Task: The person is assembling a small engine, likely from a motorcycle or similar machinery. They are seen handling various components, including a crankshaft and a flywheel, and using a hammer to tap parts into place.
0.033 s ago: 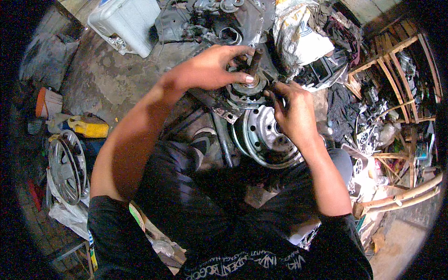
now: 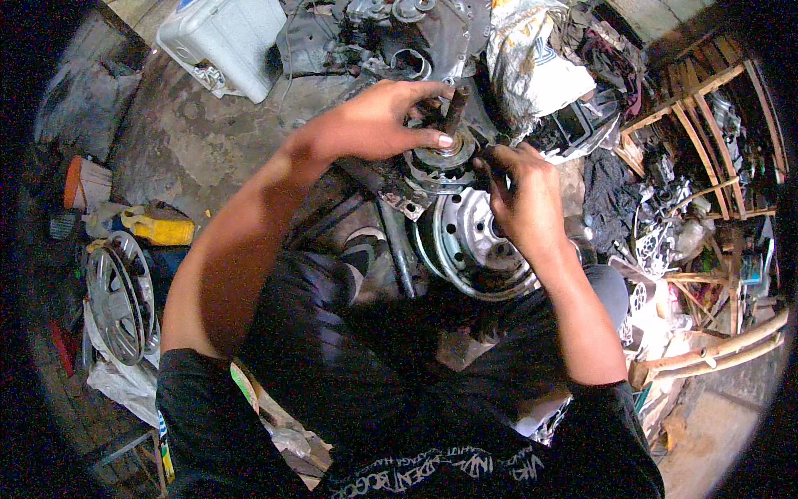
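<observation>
"Where is your left hand?"

"Your left hand (image 2: 382, 121) grasps the gear-and-shaft assembly (image 2: 436, 176): your thumb lies on the round collar, and your fingers reach past the upright shaft (image 2: 456, 110)."

"And your right hand?"

"Your right hand (image 2: 525, 185) bends its fingers in at the assembly's right edge; it is dark there, so I cannot tell whether they grip anything."

"Where does the assembly stand?"

"In front of you, just beyond the steel wheel rim (image 2: 474, 237). Its shaft points up, leaning slightly to your right."

"What else is around you?"

"A white plastic box (image 2: 220, 41) at far left, and wheel covers (image 2: 116, 303) beside your left arm."
</observation>
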{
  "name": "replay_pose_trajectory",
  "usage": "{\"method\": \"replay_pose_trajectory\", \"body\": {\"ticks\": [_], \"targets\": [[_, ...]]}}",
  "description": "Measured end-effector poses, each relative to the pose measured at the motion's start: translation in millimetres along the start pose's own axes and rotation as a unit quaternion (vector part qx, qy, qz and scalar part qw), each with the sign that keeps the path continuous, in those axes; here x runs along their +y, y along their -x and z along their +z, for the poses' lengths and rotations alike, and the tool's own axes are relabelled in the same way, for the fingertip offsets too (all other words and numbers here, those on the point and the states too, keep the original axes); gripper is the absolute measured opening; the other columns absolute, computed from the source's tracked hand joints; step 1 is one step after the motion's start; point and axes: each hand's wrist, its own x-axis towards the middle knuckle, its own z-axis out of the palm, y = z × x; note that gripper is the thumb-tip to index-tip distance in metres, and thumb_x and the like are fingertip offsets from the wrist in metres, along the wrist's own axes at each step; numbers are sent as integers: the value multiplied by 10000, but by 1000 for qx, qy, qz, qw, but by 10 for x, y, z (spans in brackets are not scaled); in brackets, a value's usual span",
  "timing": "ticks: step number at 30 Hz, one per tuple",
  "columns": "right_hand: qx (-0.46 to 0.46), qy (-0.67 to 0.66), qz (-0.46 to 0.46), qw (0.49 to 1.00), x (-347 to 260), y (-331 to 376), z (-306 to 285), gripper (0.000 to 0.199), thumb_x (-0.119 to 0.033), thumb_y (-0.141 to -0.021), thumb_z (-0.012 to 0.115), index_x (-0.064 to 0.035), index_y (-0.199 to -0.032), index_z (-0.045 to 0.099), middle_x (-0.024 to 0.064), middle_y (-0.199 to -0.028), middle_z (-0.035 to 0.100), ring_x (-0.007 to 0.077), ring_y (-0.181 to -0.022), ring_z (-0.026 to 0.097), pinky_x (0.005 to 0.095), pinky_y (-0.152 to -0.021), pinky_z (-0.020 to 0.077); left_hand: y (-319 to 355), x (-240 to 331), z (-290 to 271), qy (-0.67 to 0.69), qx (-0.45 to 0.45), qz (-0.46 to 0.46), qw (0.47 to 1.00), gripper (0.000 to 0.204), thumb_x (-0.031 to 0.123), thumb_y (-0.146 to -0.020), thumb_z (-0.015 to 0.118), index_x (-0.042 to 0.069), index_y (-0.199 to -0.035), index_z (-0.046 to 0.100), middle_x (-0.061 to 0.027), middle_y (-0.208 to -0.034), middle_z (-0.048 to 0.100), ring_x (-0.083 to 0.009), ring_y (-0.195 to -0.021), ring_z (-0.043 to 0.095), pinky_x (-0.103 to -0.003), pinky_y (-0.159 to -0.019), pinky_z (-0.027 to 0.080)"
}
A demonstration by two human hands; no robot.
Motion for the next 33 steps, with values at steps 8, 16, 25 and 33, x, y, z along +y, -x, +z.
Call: {"method": "replay_pose_trajectory", "body": {"ticks": [8, 16, 25, 33], "targets": [[-32, 65, -34, 997, -142, 29, -44, 249, 47, -691, 654, -9, -933, 637, 194, -864, 667, 389, -927, 633, 497, -803, 542, -8, -99, 50, 29, 18, 8, 999, 552, 293, -866, 792, 110, -1356, 613, -85, -1184, 721, -193, -986, 668, -369, -913, 528], [22, -81, 72, 994, -69, 18, -111, 100, -73, -891, 682, 24, -917, 678, 263, -837, 676, 454, -809, 671, 488, -717, 524, -14, -166, 94, 23, 22, 23, 999, 547, 268, -871, 784, 107, -1362, 606, -87, -1220, 712, -210, -1003, 674, -383, -921, 533], [25, -90, 101, 990, 68, 58, -360, 150, -76, -943, 647, 27, -1044, 689, 211, -867, 729, 385, -815, 716, 446, -729, 530, 5, -89, 97, 15, 48, 33, 998, 561, 311, -862, 800, 138, -1361, 612, -54, -1153, 700, -188, -970, 627, -356, -828, 554], [22, -137, 60, 988, 24, 106, -278, 136, -46, -891, 703, 36, -996, 730, 203, -943, 747, 304, -859, 754, 363, -777, 564, 5, -79, 112, -16, 68, 30, 997, 610, 331, -833, 825, 145, -1371, 604, -64, -1165, 682, -194, -1007, 614, -360, -852, 542]]}}
